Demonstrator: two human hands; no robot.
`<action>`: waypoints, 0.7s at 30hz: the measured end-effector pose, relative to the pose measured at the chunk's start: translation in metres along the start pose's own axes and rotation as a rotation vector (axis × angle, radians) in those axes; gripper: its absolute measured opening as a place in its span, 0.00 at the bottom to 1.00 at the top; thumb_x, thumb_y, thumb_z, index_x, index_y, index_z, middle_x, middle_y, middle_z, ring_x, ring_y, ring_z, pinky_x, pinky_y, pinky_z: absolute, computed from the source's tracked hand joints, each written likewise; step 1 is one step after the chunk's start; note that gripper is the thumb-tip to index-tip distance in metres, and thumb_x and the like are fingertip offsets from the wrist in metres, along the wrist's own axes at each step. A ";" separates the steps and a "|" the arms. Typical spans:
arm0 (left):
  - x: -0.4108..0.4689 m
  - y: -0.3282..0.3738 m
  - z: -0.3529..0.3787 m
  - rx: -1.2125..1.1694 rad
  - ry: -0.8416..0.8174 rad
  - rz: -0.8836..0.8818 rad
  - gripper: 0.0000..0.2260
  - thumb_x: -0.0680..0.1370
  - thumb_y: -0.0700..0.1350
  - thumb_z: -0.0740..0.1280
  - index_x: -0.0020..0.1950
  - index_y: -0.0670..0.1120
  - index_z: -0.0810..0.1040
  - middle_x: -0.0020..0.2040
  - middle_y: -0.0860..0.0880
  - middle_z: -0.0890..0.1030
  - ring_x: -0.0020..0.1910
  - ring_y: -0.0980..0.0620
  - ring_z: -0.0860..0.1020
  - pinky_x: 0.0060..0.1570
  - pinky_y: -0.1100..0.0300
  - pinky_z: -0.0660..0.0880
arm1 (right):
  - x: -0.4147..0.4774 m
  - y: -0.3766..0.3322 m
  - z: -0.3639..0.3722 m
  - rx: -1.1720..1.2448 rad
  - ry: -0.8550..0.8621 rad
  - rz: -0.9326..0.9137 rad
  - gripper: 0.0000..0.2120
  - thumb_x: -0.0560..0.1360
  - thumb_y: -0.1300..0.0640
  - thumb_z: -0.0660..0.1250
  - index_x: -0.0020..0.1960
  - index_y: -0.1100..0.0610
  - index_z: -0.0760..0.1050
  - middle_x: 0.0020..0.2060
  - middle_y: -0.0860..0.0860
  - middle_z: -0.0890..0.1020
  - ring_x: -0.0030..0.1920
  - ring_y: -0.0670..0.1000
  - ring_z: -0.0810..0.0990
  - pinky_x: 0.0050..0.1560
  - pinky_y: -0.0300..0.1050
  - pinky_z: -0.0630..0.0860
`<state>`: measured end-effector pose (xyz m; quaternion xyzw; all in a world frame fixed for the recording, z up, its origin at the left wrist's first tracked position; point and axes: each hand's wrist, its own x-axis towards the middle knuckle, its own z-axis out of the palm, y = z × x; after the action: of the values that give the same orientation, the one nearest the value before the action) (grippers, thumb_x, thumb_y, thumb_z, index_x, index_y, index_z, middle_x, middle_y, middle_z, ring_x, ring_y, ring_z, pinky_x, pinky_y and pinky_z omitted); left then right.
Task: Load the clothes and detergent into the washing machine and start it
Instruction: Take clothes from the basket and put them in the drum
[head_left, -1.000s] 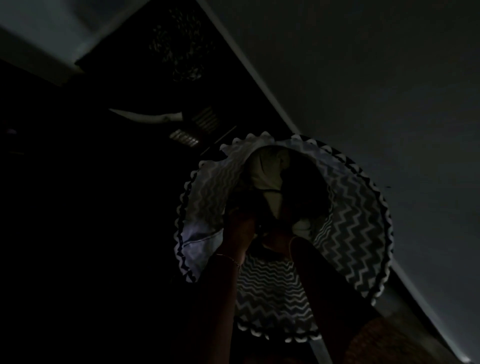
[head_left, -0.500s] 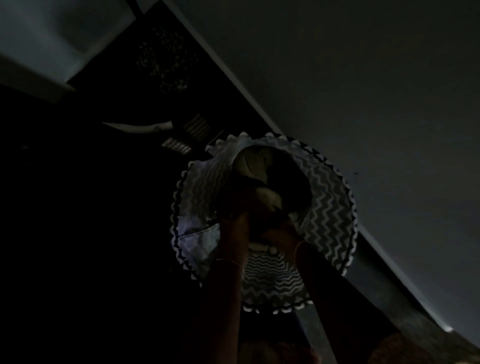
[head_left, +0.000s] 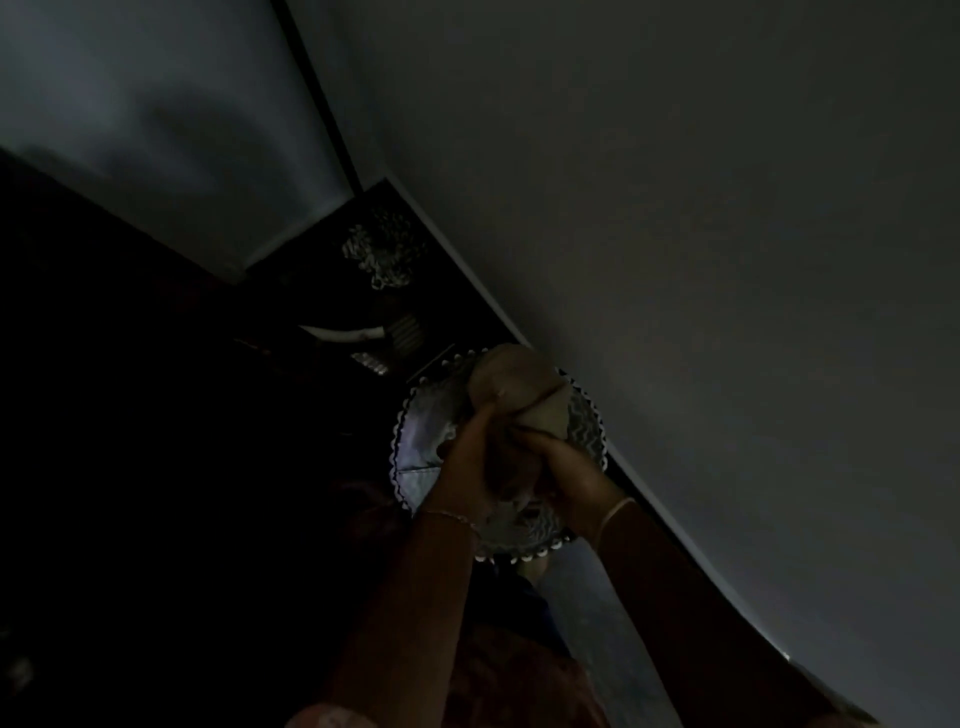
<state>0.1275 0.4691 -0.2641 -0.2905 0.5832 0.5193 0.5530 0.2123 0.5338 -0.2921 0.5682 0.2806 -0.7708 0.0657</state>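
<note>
On the far left we see only darkness and cannot make anything out there. Above it is a pale wall (head_left: 130, 104), ending at a dark vertical strip. Toward the middle, a white curved piece (head_left: 343, 335) lies in the shadows. Above it is a small bundle with a light, lacy pattern (head_left: 382, 254), though we cannot tell what either one is.

Just right of them is the basket (head_left: 415, 452), a round, soft container with a zigzag print and a scalloped black-and-white rim. Its mouth is turned toward us and its pale lining shows on the left side.

The left hand (head_left: 467, 457) reaches into the mouth with its fingers curled tight round a beige cloth (head_left: 514, 379), and a thin bracelet (head_left: 449, 516) circles that wrist. The cloth bunches up between the two hands, and its top rises past the basket's far rim. Whatever else lies inside is hidden by the hands and the dark.

The right hand (head_left: 566, 478) is close beside the left, touching it. Its fingers also grip the lower part of the cloth, and a bangle (head_left: 615, 512) sits on that wrist. Both forearms wear dark reddish sleeves.

To the right, a large plain grey wall (head_left: 701, 260) fills the rest of the view.
</note>
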 end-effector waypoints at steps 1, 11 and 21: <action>-0.011 0.001 -0.004 0.024 -0.038 0.016 0.27 0.76 0.57 0.64 0.72 0.46 0.68 0.70 0.44 0.72 0.69 0.41 0.70 0.60 0.50 0.70 | -0.014 -0.006 0.005 0.006 -0.011 -0.027 0.16 0.72 0.54 0.72 0.56 0.61 0.80 0.49 0.59 0.85 0.44 0.57 0.84 0.41 0.47 0.81; -0.126 0.037 0.002 0.060 -0.240 0.028 0.26 0.76 0.63 0.61 0.66 0.47 0.75 0.62 0.42 0.78 0.59 0.39 0.76 0.51 0.44 0.73 | -0.140 -0.042 0.040 -0.058 -0.105 -0.169 0.17 0.72 0.60 0.72 0.59 0.63 0.77 0.51 0.63 0.84 0.48 0.63 0.84 0.50 0.61 0.81; -0.178 0.056 -0.012 0.038 -0.276 0.125 0.14 0.77 0.45 0.63 0.51 0.38 0.84 0.42 0.40 0.84 0.40 0.43 0.83 0.43 0.53 0.80 | -0.221 -0.060 0.052 -0.298 -0.322 -0.248 0.16 0.74 0.53 0.71 0.53 0.66 0.78 0.34 0.58 0.79 0.21 0.46 0.74 0.21 0.36 0.70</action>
<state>0.1116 0.4320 -0.0812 -0.1690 0.5281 0.5766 0.6000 0.2200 0.5097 -0.0587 0.3835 0.4444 -0.8037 0.0976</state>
